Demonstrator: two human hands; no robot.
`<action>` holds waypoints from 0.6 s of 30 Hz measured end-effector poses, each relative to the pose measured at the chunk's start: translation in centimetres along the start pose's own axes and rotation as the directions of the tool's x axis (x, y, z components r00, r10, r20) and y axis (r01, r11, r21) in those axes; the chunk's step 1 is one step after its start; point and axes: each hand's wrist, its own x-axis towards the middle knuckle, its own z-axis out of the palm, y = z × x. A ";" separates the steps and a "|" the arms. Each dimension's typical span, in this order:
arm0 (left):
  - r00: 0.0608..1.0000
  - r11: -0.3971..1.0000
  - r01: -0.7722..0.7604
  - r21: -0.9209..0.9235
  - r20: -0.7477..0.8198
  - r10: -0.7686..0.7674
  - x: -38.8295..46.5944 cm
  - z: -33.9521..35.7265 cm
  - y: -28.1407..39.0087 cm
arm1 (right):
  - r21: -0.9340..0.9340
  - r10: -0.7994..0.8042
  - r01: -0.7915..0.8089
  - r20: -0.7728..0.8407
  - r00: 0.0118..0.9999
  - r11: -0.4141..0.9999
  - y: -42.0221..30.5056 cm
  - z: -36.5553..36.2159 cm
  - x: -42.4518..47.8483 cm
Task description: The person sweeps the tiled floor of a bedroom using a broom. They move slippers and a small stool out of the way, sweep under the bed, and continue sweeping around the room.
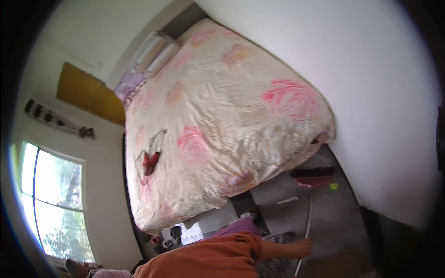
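My right hand reaches out from an orange sleeve at the lower right, its fingers closed around the thin pale handle of a broom. The handle runs down to a pink broom head with dark bristles, on the grey floor by the bed's corner. A short whitish strip and a small yellow-green object lie near the head. At the bottom left a blurred greyish-brown form shows beside pale pink cloth; I cannot tell whether it is my left hand.
A large bed with a floral cover stands ahead; a reddish object with a cord lies on it. Folded bedding is at its far end. Shoes sit below its near edge. A white wall rises right, a window left.
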 end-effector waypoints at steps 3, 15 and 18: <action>0.998 0.999 0.038 -0.038 -0.049 -0.040 -0.7 -7.2 2.8 | -0.060 -0.015 0.005 -0.160 0.987 0.998 -0.1 1.1 -6.2; 0.652 0.813 0.544 0.210 -0.715 -0.252 2.7 -50.4 -33.2 | 0.070 -0.059 0.087 -0.327 0.943 0.994 -13.9 8.9 -2.6; 0.760 0.815 0.506 0.282 -0.593 -0.266 3.8 -52.2 -38.4 | 0.098 -0.082 0.125 -0.360 0.929 0.987 -16.7 11.4 -1.2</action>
